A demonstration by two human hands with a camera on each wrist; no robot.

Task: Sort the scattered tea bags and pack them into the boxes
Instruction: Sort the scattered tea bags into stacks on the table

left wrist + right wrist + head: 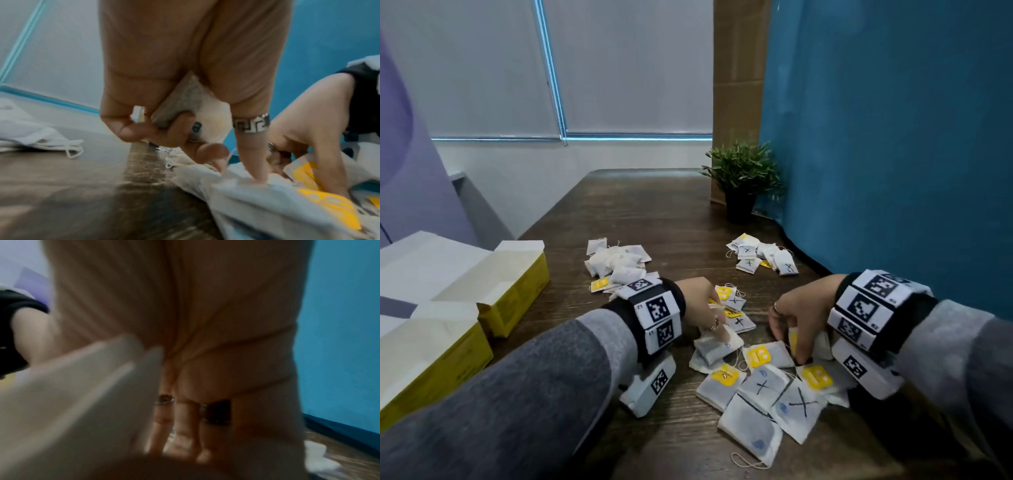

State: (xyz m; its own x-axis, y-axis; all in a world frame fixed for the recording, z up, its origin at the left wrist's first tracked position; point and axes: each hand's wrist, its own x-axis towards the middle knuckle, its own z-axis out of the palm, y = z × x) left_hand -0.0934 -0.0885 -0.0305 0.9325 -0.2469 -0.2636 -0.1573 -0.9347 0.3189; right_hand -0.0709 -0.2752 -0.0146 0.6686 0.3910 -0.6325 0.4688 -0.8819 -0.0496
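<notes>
Tea bags (pixel 760 387) lie scattered on the dark wooden table (pixel 654 212), some with yellow tags, some marked with a black X or a blue dot. My left hand (pixel 714 322) grips a blue-dotted tea bag (pixel 180 100) against its palm with curled fingers. Its ringed finger (pixel 249 146) presses down on another bag (pixel 717 346) on the table. Just to the right, my right hand (pixel 796 329) holds white tea bags (pixel 820 342) in its palm, blurred in the right wrist view (pixel 82 394), and its fingertips reach down into the pile.
Two open yellow boxes (pixel 517 284) (pixel 431 359) stand at the left edge. A pile of plain white bags (pixel 616 262) lies behind the left wrist and an X-marked pile (pixel 763 257) at the far right. A potted plant (pixel 741 181) stands by the blue curtain (pixel 893 154).
</notes>
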